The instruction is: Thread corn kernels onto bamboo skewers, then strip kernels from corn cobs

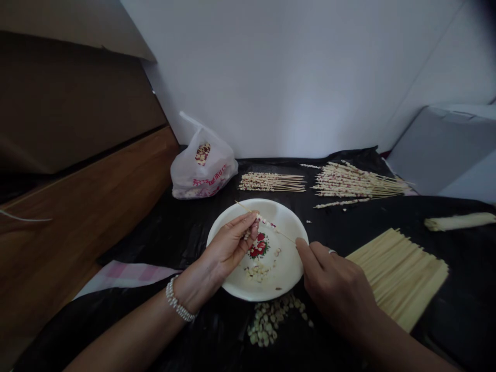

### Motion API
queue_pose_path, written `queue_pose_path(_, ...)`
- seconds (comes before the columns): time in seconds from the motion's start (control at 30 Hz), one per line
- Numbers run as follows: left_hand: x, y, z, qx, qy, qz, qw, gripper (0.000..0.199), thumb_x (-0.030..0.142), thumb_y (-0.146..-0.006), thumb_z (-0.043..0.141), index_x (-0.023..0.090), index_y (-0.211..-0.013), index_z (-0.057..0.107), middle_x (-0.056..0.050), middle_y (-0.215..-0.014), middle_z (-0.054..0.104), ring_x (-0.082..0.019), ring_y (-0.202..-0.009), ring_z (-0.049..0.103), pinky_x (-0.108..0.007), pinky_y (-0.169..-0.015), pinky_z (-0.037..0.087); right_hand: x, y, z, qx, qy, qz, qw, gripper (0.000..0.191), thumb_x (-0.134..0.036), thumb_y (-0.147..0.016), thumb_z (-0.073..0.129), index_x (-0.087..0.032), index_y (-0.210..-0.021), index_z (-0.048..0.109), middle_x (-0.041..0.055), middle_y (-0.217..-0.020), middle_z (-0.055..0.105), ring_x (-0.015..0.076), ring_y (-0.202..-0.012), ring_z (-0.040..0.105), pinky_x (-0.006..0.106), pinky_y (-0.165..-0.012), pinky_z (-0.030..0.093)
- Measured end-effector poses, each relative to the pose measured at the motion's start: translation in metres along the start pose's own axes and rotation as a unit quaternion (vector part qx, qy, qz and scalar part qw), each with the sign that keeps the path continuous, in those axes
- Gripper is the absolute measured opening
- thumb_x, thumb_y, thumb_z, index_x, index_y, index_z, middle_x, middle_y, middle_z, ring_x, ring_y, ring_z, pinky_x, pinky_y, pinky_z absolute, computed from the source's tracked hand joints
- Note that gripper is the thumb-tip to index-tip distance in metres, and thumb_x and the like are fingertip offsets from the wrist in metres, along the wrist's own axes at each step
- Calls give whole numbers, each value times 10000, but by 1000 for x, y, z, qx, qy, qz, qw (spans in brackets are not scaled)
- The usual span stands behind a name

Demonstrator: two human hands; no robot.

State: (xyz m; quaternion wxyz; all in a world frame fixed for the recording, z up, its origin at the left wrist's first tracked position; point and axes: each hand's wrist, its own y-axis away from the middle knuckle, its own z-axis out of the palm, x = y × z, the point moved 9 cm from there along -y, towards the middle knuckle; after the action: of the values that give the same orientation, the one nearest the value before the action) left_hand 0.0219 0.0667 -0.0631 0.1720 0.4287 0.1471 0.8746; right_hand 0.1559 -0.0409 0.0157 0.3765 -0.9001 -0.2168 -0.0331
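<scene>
A thin wooden skewer (285,236), threaded with small cream and dark-red kernels (265,221), slants across a white bowl (296,258). My right hand (335,281) is closed on its lower right end. Near the other end, the thumb and fingers of my left hand (230,243) pinch the skewer beside the kernels, and its bare tip sticks out beyond them. More kernels (247,235) show within my left hand's curled fingers. Inside the bowl, a few loose pale pieces (258,272) lie below a red printed pattern (259,246).
Behind the bowl are a knotted plastic bag (203,170) of kernels and two piles of threaded skewers (271,182), (349,181). Bare skewers (403,276) lie at right, near a pale cob-like piece (461,221). Loose kernels (267,323) sit in front on black plastic sheeting (166,227).
</scene>
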Motion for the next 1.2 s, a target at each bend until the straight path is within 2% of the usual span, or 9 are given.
queue_pose_path(0.23,0,3,2,7,6,-3,1000,47,59,-801,668,87,-825,697,-42,-793,679,-57,-652,626,-139,-639,543,1,0,1,0,-7,2,1000,311,22,-846,418,-62,-1039,647,22,-664,545,146,-527,486,296,-507,337)
queue_pose_path(0.3,0,5,5,-4,7,-2,1000,15,104,-810,677,95,-817,688,-39,-791,670,-60,-649,619,-144,-627,539,2,0,0,6,-12,1,1000,310,4,-862,420,-53,-1073,640,27,-683,558,144,-542,481,293,-514,336)
queue_pose_path(0.43,-8,9,14,-37,1,-29,999,102,196,-817,693,106,-866,689,-28,-748,642,-63,-587,577,-159,-556,511,2,2,1,12,-14,-9,1000,314,-7,-875,425,-49,-1113,625,26,-703,570,139,-547,462,296,-521,321)
queue_pose_path(0.73,-14,11,19,-52,-14,-58,997,95,142,-738,754,100,-789,686,-13,-682,631,-60,-558,552,-151,-520,476,-2,1,2,3,-18,-11,1000,306,10,-857,443,-30,-1100,626,42,-715,586,149,-554,482,299,-533,335)
queue_pose_path(1.2,-25,7,10,-45,0,-97,994,91,70,-722,748,103,-775,682,-14,-718,625,-60,-617,590,-144,-589,509,-7,-3,-2,14,-30,-18,999,338,29,-835,402,-5,-1057,654,43,-660,560,143,-507,463,306,-500,334)
